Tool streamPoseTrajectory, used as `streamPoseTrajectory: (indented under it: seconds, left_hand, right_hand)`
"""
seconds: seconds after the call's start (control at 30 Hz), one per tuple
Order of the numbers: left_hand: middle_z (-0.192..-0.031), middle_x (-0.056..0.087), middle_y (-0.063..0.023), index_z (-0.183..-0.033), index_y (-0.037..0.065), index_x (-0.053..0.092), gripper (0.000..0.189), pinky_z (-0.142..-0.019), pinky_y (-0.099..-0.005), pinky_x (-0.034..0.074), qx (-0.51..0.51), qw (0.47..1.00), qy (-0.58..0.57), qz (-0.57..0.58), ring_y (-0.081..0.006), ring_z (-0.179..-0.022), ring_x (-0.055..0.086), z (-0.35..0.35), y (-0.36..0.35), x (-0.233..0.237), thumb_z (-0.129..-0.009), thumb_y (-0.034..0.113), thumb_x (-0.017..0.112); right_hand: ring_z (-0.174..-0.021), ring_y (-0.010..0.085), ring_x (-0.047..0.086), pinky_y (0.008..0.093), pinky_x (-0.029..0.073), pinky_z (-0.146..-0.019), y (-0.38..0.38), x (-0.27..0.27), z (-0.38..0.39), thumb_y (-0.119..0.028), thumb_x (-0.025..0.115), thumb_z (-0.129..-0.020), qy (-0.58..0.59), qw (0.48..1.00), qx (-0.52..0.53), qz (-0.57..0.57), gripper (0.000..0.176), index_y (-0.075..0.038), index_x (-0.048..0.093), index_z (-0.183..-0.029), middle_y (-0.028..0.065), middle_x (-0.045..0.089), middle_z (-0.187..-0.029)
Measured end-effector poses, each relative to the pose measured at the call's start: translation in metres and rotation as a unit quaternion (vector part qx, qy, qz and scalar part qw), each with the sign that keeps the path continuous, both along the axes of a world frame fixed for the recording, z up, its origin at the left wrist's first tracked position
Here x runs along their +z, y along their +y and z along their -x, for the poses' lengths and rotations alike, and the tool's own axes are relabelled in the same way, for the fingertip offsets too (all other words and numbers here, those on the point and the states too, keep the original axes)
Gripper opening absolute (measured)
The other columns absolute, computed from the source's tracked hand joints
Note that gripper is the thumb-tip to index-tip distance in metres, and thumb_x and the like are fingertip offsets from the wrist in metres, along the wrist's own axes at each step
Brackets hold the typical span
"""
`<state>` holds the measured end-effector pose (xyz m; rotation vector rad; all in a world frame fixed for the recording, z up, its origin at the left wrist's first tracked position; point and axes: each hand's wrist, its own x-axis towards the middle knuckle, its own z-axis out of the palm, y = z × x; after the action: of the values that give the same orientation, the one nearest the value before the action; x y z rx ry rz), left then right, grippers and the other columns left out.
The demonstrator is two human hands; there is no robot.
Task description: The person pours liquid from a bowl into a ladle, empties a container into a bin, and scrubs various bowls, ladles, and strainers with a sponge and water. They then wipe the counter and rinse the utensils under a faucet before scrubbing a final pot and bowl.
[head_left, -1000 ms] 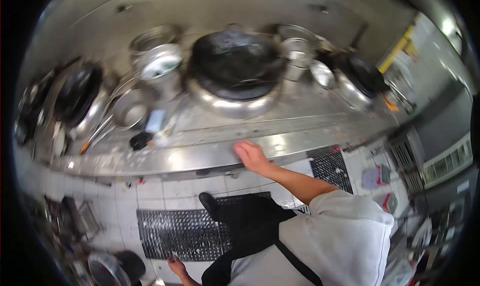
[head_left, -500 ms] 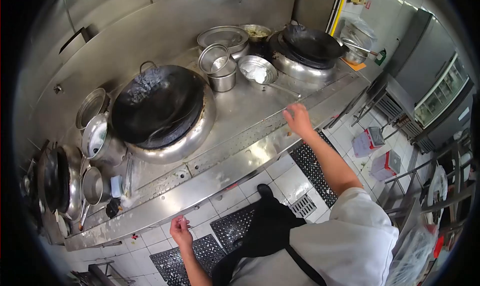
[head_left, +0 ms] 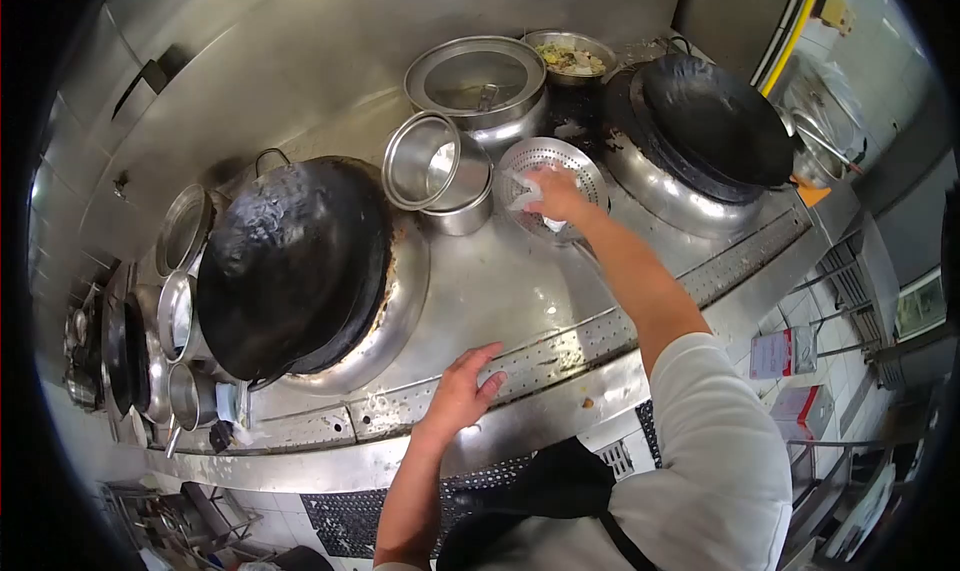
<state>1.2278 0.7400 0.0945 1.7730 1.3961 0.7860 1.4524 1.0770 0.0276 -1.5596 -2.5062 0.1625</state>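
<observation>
My right hand [head_left: 556, 193] is closed on a white cloth-like item [head_left: 522, 193] in a perforated metal strainer [head_left: 575, 158]. The strainer rests on the steel counter, its handle running under my right forearm. My left hand [head_left: 463, 391] is over the counter's front edge, fingers apart, holding nothing. Between the strainer and the large black wok [head_left: 290, 261] stand metal pots, one tilted pot [head_left: 423, 159] on top of another [head_left: 462, 215].
A lidded pot [head_left: 475, 76] and a bowl of food [head_left: 572, 56] stand at the back. Another black wok [head_left: 715, 121] is on the right burner. Smaller pans [head_left: 192, 395] sit at the left. Boxes [head_left: 783, 353] are on the floor at right.
My right hand has moved forward into the strainer and taken hold of the white item. My left hand has risen from below the counter edge to over it. The view has shifted closer to the counter.
</observation>
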Motion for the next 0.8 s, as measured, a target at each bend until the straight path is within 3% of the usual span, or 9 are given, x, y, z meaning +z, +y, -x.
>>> streamPoseTrajectory:
  seconds: [0.03, 0.07, 0.17, 0.33, 0.47, 0.57, 0.63, 0.73, 0.8]
  left_hand:
    - [-0.116, 0.063, -0.0178, -0.124, 0.006, 0.057, 0.039, -0.087, -0.0386, 0.051, 0.012, 1.000, -0.012, 0.011, -0.0321, -0.104, 0.063, -0.005, 0.007, 0.001, -0.087, 0.013, 0.067]
    - [-0.116, 0.063, -0.0178, -0.124, 0.006, 0.057, 0.039, -0.086, -0.0382, 0.052, 0.020, 0.999, -0.025, 0.023, -0.0313, -0.104, 0.064, -0.010, 0.010, 0.001, -0.087, 0.013, 0.068]
    - [-0.116, 0.064, -0.0141, -0.123, 0.006, 0.058, 0.038, -0.085, -0.0346, 0.053, 0.057, 0.991, -0.058, 0.110, -0.0252, -0.104, 0.065, -0.006, 0.008, -0.008, -0.087, 0.011, 0.068]
    - [-0.116, 0.065, -0.0133, -0.126, 0.007, 0.056, 0.042, -0.087, -0.0335, 0.053, 0.112, 0.976, -0.124, 0.139, -0.0219, -0.105, 0.064, -0.004, 0.028, -0.035, -0.087, 0.010, 0.069]
    - [-0.138, 0.048, -0.0142, -0.141, 0.010, 0.040, 0.066, -0.101, -0.0380, 0.047, 0.076, 0.981, -0.170, 0.064, -0.0283, -0.125, 0.051, -0.043, 0.075, -0.017, -0.084, 0.010, 0.071]
    - [-0.150, 0.031, -0.0177, -0.150, 0.008, 0.019, 0.099, -0.108, -0.0416, 0.037, 0.101, 0.989, -0.091, -0.058, -0.0390, -0.135, 0.034, -0.075, 0.101, -0.001, -0.075, 0.026, 0.080]
    - [-0.143, 0.040, -0.0198, -0.144, 0.006, 0.034, 0.085, -0.109, -0.0429, 0.033, 0.206, 0.964, -0.150, -0.078, -0.0387, -0.133, 0.038, -0.091, 0.101, 0.001, -0.075, 0.026, 0.079]
    - [-0.131, 0.052, -0.0196, -0.131, 0.004, 0.050, 0.056, -0.106, -0.0403, 0.038, 0.255, 0.957, -0.129, -0.057, -0.0354, -0.124, 0.047, -0.067, 0.080, -0.006, -0.081, 0.018, 0.070]
    - [-0.124, 0.056, -0.0189, -0.123, 0.003, 0.055, 0.041, -0.102, -0.0388, 0.041, 0.281, 0.918, -0.279, -0.033, -0.0323, -0.117, 0.053, -0.043, 0.049, -0.012, -0.084, 0.012, 0.063]
  right_hand:
    - [-0.128, 0.0330, 0.045, 0.0431, 0.025, -0.115, 0.008, -0.003, 0.000, -0.019, 0.069, -0.079, -0.025, 0.999, 0.033, -0.021, 0.053, -0.010, 0.053, -0.129, 0.0141, 0.055, -0.131]
    - [-0.120, 0.0327, 0.053, 0.0430, 0.036, -0.106, 0.013, -0.007, -0.001, -0.011, 0.064, -0.080, -0.009, 0.999, 0.034, -0.036, 0.038, -0.008, 0.059, -0.118, 0.0138, 0.064, -0.115]
    - [-0.112, 0.0380, 0.057, 0.0423, 0.041, -0.103, 0.021, 0.003, -0.016, -0.006, 0.058, -0.081, 0.234, 0.963, -0.117, 0.061, 0.032, -0.005, 0.062, -0.112, 0.0133, 0.067, -0.106]
    - [-0.121, 0.0282, 0.054, 0.0357, 0.038, -0.105, 0.016, 0.038, -0.057, -0.030, 0.063, -0.093, 0.493, 0.857, -0.144, 0.044, 0.051, 0.010, 0.053, -0.126, 0.0217, 0.059, -0.127]
    - [-0.116, 0.0220, 0.056, 0.0342, 0.040, -0.103, -0.035, 0.108, -0.041, -0.033, 0.055, -0.098, 0.354, 0.933, -0.071, -0.011, 0.047, 0.006, 0.056, -0.124, 0.0156, 0.061, -0.123]
    - [-0.110, 0.0239, 0.059, 0.0330, 0.042, -0.099, -0.075, 0.130, 0.002, -0.029, 0.055, -0.098, 0.437, 0.881, 0.024, 0.180, 0.044, 0.007, 0.057, -0.123, 0.0154, 0.064, -0.117]
    - [-0.107, 0.0235, 0.059, 0.0339, 0.044, -0.095, -0.114, 0.134, 0.031, -0.029, 0.055, -0.098, 0.315, 0.931, 0.050, 0.175, 0.044, 0.008, 0.057, -0.122, 0.0158, 0.065, -0.114]
    - [-0.100, 0.0281, 0.061, 0.0368, 0.045, -0.092, -0.172, 0.134, 0.079, -0.019, 0.056, -0.094, 0.280, 0.903, 0.182, 0.271, 0.029, 0.006, 0.061, -0.109, 0.0178, 0.065, -0.103]
    - [-0.098, 0.0303, 0.060, 0.0376, 0.045, -0.092, -0.208, 0.153, 0.113, -0.014, 0.057, -0.090, 0.227, 0.886, 0.267, 0.303, 0.022, 0.004, 0.061, -0.103, 0.0184, 0.064, -0.098]
